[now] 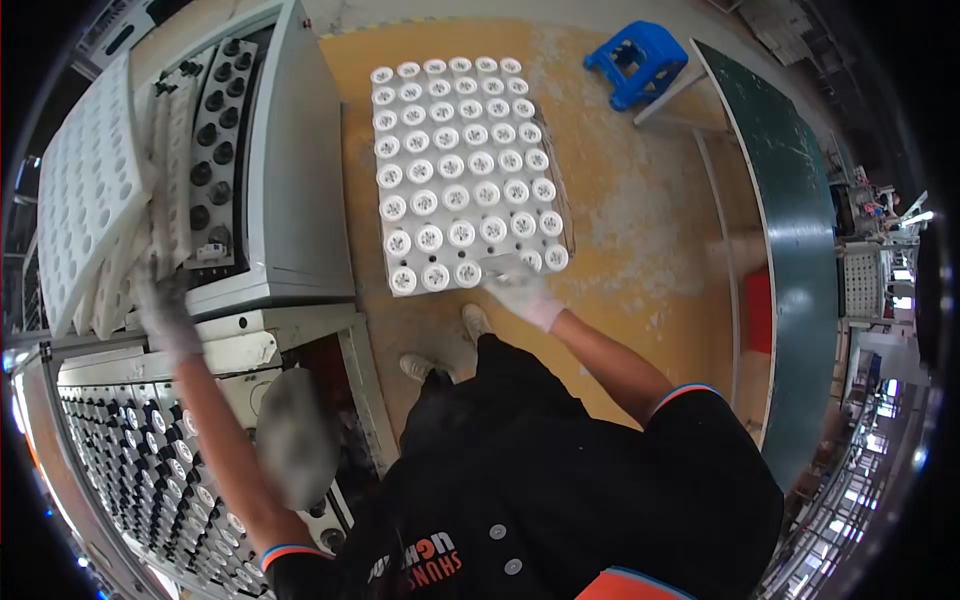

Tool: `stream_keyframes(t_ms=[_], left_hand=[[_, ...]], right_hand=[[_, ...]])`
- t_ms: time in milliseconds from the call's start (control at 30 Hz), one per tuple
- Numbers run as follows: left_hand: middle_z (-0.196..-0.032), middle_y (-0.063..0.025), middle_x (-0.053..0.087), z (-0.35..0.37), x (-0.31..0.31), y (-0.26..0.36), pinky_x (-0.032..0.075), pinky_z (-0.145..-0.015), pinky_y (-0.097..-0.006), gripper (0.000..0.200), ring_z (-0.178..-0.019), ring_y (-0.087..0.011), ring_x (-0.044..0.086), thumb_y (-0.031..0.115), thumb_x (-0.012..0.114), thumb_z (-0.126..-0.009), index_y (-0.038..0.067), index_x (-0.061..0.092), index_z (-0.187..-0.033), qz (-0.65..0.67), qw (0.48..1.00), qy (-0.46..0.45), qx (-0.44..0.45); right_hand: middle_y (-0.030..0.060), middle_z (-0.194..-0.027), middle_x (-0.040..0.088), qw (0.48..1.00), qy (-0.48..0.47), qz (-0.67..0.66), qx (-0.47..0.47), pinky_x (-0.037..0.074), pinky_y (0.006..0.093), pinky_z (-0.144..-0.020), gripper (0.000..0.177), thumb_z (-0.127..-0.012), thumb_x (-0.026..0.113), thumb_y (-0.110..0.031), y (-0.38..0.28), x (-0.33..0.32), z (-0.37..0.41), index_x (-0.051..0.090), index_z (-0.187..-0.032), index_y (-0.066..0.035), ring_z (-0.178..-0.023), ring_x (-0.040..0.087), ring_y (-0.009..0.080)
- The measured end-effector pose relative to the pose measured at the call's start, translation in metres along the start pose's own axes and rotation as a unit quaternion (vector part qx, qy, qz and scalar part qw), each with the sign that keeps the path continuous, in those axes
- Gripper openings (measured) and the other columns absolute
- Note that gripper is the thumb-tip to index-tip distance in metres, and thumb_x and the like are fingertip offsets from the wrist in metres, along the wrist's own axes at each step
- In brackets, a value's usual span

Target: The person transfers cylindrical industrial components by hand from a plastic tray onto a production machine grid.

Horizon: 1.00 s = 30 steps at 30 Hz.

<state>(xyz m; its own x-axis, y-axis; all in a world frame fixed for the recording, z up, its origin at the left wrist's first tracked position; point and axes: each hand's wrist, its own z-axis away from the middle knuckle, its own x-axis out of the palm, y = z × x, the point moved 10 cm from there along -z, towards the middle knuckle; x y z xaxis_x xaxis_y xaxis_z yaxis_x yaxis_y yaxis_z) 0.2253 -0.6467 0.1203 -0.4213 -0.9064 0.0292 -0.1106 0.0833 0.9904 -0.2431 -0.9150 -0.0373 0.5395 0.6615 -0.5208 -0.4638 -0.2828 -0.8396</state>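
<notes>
A white foam tray (446, 262) filled with rows of round white lamps (451, 167) lies in front of me. My right hand (520, 290), in a pale glove, reaches over its near edge, fingers together, covering a spot in the front row. Whether a lamp or the tray's edge is beneath those fingers is hidden. At the left, my gloved left hand (168, 312) is smeared by motion. Its fingers are at the lower edge of several white foam trays with round holes (95, 190), leaning on a machine; contact cannot be made out.
A grey machine cabinet (305, 150) with black round fittings (215, 130) stands at the left. Below it, a rack (150, 450) carries many lamps. A blurred grey round object (298, 440) is near my left forearm. A blue stool (637, 62) and green-topped table (775, 200) are at the right.
</notes>
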Motion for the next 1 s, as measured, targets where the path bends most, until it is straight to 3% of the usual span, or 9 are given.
stream_keyframes(t_ms=[100, 133, 167, 200, 300, 467, 633, 900, 1000], left_hand=[[-0.119, -0.0083, 0.057, 0.091, 0.098, -0.141, 0.047, -0.088, -0.0295, 0.046, -0.105, -0.0181, 0.057, 0.038, 0.065, -0.085, 0.005, 0.06, -0.117, -0.203, 0.944, -0.199, -0.169], [-0.116, -0.0121, 0.06, 0.132, 0.151, -0.132, 0.048, -0.089, -0.0331, 0.046, -0.105, -0.02, 0.058, 0.032, 0.068, -0.081, 0.002, 0.06, -0.114, -0.25, 0.939, -0.236, -0.032], [-0.111, -0.014, 0.062, 0.163, 0.193, -0.135, 0.05, -0.086, -0.0378, 0.043, -0.098, -0.0257, 0.061, 0.03, 0.069, -0.077, 0.002, 0.062, -0.11, -0.28, 0.907, -0.31, -0.051], [-0.11, -0.0163, 0.06, 0.183, 0.247, -0.136, 0.047, -0.089, -0.0415, 0.049, -0.1, -0.0306, 0.059, 0.029, 0.069, -0.072, 0.005, 0.061, -0.113, -0.407, 0.778, -0.46, 0.134], [-0.13, -0.0132, 0.049, 0.215, 0.275, -0.157, 0.037, -0.101, -0.0452, 0.074, -0.121, -0.0317, 0.046, 0.034, 0.074, -0.066, 0.014, 0.047, -0.132, -0.468, 0.705, -0.518, 0.123], [-0.118, -0.0073, 0.053, 0.231, 0.3, -0.184, 0.04, -0.094, -0.0487, 0.069, -0.118, -0.0267, 0.048, 0.04, 0.073, -0.069, 0.025, 0.048, -0.132, -0.47, 0.672, -0.533, 0.206], [-0.12, -0.0053, 0.051, 0.222, 0.301, -0.222, 0.043, -0.089, -0.0504, 0.069, -0.118, -0.0254, 0.047, 0.051, 0.074, -0.063, 0.035, 0.051, -0.126, -0.462, 0.687, -0.5, 0.252], [-0.103, -0.0093, 0.06, 0.226, 0.306, -0.221, 0.051, -0.076, -0.0452, 0.054, -0.095, -0.0286, 0.062, 0.037, 0.071, -0.065, 0.021, 0.057, -0.114, -0.418, 0.735, -0.358, 0.397], [-0.101, -0.0126, 0.06, 0.206, 0.267, -0.129, 0.051, -0.078, -0.0412, 0.062, -0.094, -0.0284, 0.062, 0.034, 0.074, -0.066, 0.012, 0.052, -0.12, -0.362, 0.838, -0.295, 0.283]], right_hand=[[0.0098, -0.117, 0.059, 0.991, 0.102, 0.052, 0.067, 0.041, 0.0385, -0.095, 0.037, -0.079, 0.066, -0.027, 0.073, -0.051, 0.027, 0.063, -0.114, -0.013, -0.107, 0.054, 0.028], [0.0092, -0.119, 0.058, 0.98, 0.092, 0.168, 0.049, 0.04, 0.0398, -0.094, 0.043, -0.076, 0.068, -0.026, 0.072, -0.062, 0.031, 0.061, -0.117, -0.014, -0.108, 0.053, 0.0276], [0.0086, -0.121, 0.057, 0.957, 0.079, 0.279, 0.023, 0.039, 0.0412, -0.093, 0.049, -0.073, 0.07, -0.024, 0.065, -0.069, 0.029, 0.059, -0.12, -0.015, -0.11, 0.051, 0.0273], [0.0081, -0.124, 0.056, 0.921, 0.064, 0.384, -0.009, 0.038, 0.0425, -0.092, 0.055, -0.07, 0.073, -0.023, 0.059, -0.073, 0.024, 0.057, -0.123, -0.015, -0.112, 0.05, 0.027], [0.007, -0.128, 0.053, 0.904, 0.0, 0.404, -0.137, 0.035, 0.0445, -0.091, 0.072, -0.062, 0.077, -0.022, 0.055, -0.063, 0.017, 0.052, -0.129, -0.016, -0.117, 0.046, 0.0276], [0.0116, -0.123, 0.055, 0.918, -0.102, 0.34, -0.176, 0.039, 0.0465, -0.087, 0.075, -0.061, 0.076, -0.025, 0.051, -0.028, -0.008, 0.05, -0.131, -0.014, -0.115, 0.049, 0.0332], [0.0109, -0.123, 0.053, 0.889, -0.082, 0.436, -0.115, 0.04, 0.0483, -0.086, 0.07, -0.066, 0.075, -0.032, 0.085, -0.015, -0.024, 0.051, -0.129, -0.014, -0.112, 0.051, 0.0335], [0.0177, -0.121, 0.053, 0.897, -0.09, 0.387, -0.192, 0.042, 0.048, -0.088, 0.067, -0.072, 0.073, -0.014, 0.089, -0.002, -0.028, 0.045, -0.133, -0.006, -0.112, 0.049, 0.0378], [0.0201, -0.122, 0.053, 0.958, -0.12, 0.224, -0.133, 0.042, 0.0467, -0.091, 0.071, -0.072, 0.072, -0.009, 0.11, -0.004, -0.033, 0.041, -0.136, -0.004, -0.113, 0.048, 0.039]])
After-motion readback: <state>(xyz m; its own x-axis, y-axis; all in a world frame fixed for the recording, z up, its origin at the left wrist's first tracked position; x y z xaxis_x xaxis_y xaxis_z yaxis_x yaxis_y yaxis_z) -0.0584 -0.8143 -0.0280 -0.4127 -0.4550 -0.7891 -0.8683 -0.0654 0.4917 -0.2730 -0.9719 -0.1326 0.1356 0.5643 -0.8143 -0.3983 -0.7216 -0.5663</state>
